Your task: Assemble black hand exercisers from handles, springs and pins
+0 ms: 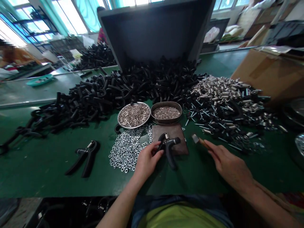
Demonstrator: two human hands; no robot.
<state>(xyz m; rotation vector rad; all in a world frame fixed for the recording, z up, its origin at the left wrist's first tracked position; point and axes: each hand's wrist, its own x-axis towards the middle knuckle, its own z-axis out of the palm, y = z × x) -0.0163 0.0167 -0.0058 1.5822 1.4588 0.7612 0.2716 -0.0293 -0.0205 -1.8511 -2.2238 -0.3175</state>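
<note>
My left hand point(147, 160) pinches a black hand-grip exerciser point(168, 147) by one handle, holding it on a brown metal block point(178, 133) on the green table. A metal spring part shows at the top of the grip. My right hand point(228, 164) is closed round the wooden handle of a small hammer point(198, 141), whose metal head hovers just right of the block. A heap of small silver washers point(125, 150) lies beside my left hand.
A finished black grip point(85, 156) lies to the left. A round tray of metal pins point(134, 114) and an oval tin of small parts point(166, 112) sit behind the block. Black handles point(106, 91) and silver springs point(223, 95) are piled behind. A cardboard box point(270, 72) stands right.
</note>
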